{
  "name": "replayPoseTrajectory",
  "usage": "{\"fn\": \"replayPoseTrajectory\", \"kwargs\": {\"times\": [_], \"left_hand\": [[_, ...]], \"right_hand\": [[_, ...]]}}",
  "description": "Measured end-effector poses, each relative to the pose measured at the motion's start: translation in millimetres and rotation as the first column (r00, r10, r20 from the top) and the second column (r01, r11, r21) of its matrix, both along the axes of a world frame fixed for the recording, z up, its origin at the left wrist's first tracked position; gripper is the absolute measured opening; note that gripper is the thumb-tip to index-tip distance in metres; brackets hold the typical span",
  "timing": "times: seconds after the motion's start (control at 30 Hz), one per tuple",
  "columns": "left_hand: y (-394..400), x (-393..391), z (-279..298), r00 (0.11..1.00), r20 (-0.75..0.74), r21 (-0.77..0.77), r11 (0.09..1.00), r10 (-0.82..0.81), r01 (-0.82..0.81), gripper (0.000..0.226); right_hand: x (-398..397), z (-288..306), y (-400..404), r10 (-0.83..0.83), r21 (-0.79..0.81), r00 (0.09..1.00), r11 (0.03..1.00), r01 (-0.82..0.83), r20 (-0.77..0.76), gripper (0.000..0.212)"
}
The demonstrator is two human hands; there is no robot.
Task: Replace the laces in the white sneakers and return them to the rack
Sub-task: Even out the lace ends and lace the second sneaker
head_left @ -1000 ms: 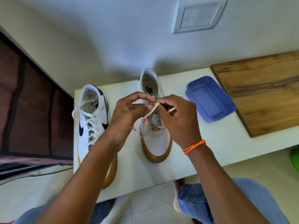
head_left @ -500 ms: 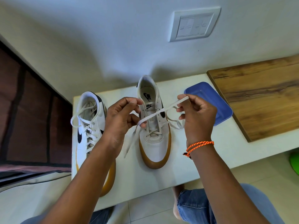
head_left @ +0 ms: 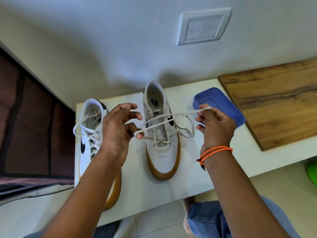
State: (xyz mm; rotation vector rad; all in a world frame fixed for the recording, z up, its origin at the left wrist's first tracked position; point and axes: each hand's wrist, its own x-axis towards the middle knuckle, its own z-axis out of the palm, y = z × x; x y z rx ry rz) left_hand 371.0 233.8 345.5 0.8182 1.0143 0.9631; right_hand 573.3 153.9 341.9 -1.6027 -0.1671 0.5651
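White painted wall (head_left: 103, 40) fills the top of the view, soft daylight on it, with a diffuse shadow low at centre just above the table. White switch plate (head_left: 204, 26) is set in the wall at upper right, four rocker switches in a row. White table (head_left: 197, 170) stands against the wall. Wood-grain board (head_left: 274, 103) lies on the table's right end, its back edge at the wall. Blue plastic tray (head_left: 238, 114) sits just left of the board. Dark brown panelled surface (head_left: 30, 117) at left, with pale fabric (head_left: 25, 212) below it. Light floor tiles (head_left: 283, 186) under the table; a green object (head_left: 312, 172) is cut off at the right edge.
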Motion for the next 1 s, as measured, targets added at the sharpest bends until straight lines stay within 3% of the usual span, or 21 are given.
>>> {"fn": "replayPoseTrajectory", "kwargs": {"times": [0.17,0.27,0.4,0.47,0.63,0.73,0.8,0.87,1.0], "left_hand": [[-0.4,-1.4,4.5,0.998,-0.059,0.006,1.0,0.029,-0.029,0.019],[2.9,-2.2,3.7,0.975,-0.216,0.065,0.997,0.055,-0.041,0.018],[5.8,-4.5,-4.4,0.81,-0.585,0.283,0.945,0.037,0.162,0.019],[2.4,-3.6,-6.0,0.747,-0.665,0.32,0.901,-0.006,0.292,0.015],[1.1,-0.7,-7.5,0.833,-0.511,0.259,0.886,-0.212,0.385,0.009],[5.6,-3.3,-10.2,0.847,-0.476,0.265,0.88,-0.235,0.393,0.014],[8.5,-5.5,-16.6,0.785,-0.603,0.287,0.879,-0.142,0.38,0.016],[8.9,-7.6,-22.6,0.65,-0.759,0.299,0.87,-0.032,0.392,0.019],[3.0,-8.5,-27.4,0.45,-0.893,0.259,0.851,0.03,0.457,0.033]], "right_hand": [[-0.2,-0.3,-1.0,0.008,-0.03,1.0,1.0,-0.009,-0.024,0.01],[1.4,0.3,-1.2,0.022,-0.063,0.999,0.998,-0.023,-0.024,0.014],[0.6,1.3,-0.4,0.061,-0.085,0.996,0.994,-0.067,-0.068,0.018],[-0.1,1.5,-0.1,0.064,-0.08,0.995,0.994,-0.071,-0.082,0.018],[-1.2,1.4,0.6,0.11,-0.019,0.982,0.993,-0.114,-0.151,0.011],[1.1,1.9,0.0,0.079,0.005,0.984,0.997,-0.08,-0.162,0.01],[5.9,2.0,-0.9,0.037,0.009,0.987,0.999,-0.036,-0.159,0.01],[9.5,1.2,-1.9,0.008,0.019,0.986,1.0,-0.004,-0.167,0.008],[7.9,0.8,-0.8,0.024,0.062,0.985,0.998,-0.013,-0.172,0.007]]}}
